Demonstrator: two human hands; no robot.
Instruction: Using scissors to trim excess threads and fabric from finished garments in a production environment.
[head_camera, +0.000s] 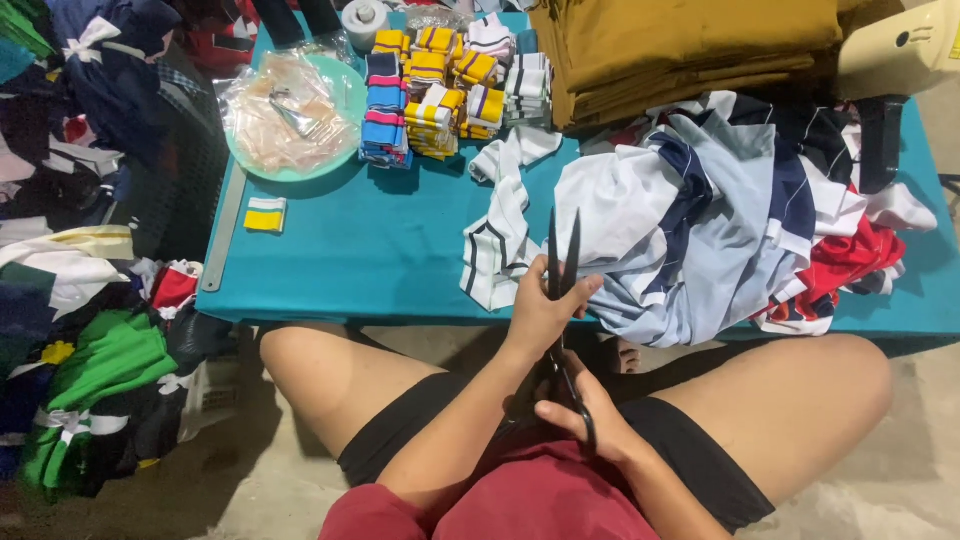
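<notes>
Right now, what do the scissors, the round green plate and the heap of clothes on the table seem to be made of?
Scissors: dark metal, dull finish, judging by the thin stiff blades; both hands grip them.
Green plate: probably plastic, with an even pale colour and a smooth rim.
Heap of clothes: soft fabric, possibly smooth sports knit; it folds and creases loosely.

Low teal counter (350, 270) over bare grey concrete floor (880, 490). Heaped colourful garments (90, 370) at left. Even, soft light.
</notes>
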